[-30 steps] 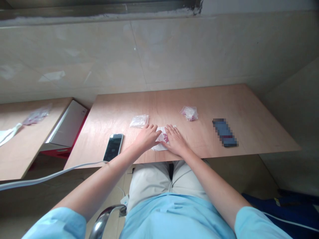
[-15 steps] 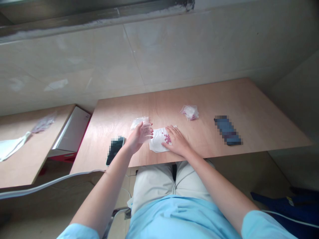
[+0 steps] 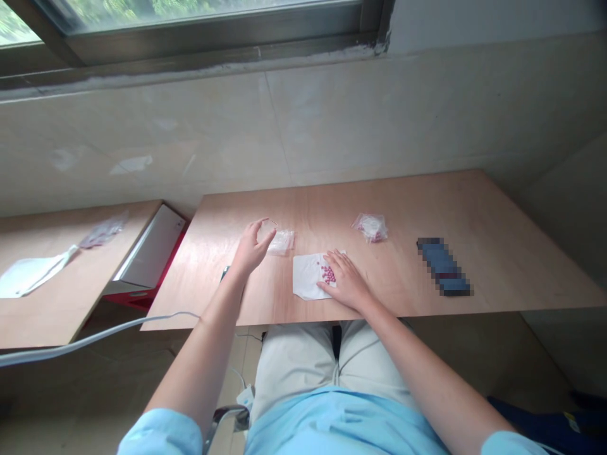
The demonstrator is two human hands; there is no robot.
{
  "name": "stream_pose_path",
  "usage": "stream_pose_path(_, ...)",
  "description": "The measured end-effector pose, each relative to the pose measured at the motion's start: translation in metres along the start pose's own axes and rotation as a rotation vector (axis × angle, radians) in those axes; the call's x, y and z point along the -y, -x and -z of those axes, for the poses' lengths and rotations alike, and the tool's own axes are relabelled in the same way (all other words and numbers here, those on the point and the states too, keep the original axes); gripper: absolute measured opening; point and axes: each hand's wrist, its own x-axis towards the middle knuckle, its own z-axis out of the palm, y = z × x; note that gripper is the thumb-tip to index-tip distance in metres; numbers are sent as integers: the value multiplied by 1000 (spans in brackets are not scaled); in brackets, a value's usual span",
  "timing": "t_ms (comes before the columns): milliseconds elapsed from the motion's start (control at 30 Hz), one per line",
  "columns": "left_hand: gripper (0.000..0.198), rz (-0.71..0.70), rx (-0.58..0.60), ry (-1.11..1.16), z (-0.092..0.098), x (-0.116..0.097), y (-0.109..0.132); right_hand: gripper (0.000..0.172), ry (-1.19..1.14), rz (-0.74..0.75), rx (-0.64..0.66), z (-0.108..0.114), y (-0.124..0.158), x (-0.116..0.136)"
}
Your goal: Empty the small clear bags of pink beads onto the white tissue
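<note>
right hand (image 3: 348, 281) lies flat over white paper's (image 3: 305, 281) right side, likely corralling pink beads (image 3: 328, 274); left of paper, left hand (image 3: 251, 248) pinches clear bag (image 3: 269, 223).

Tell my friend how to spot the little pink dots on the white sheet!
Start at the big wooden table in the middle, then find the white sheet near its front edge. The little pink dots are clustered there, beside the right hand. They lie loose, unlike the pinkish bits inside the clear bag farther back.
</note>
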Motion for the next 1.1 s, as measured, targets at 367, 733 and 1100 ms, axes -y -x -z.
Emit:
stream_pose_path(367,60,-154,156,-544,-58,50,20,75,-50,-27,-5,0,-5,9)
stream_pose_path(733,61,-166,126,-634,-58,59,16,38,285,-356,-242,68,-108,-88)
stream_pose_path(1100,86,-180,63,-562,-59,62,15,37,271,-302,-203,83,-107,-85)
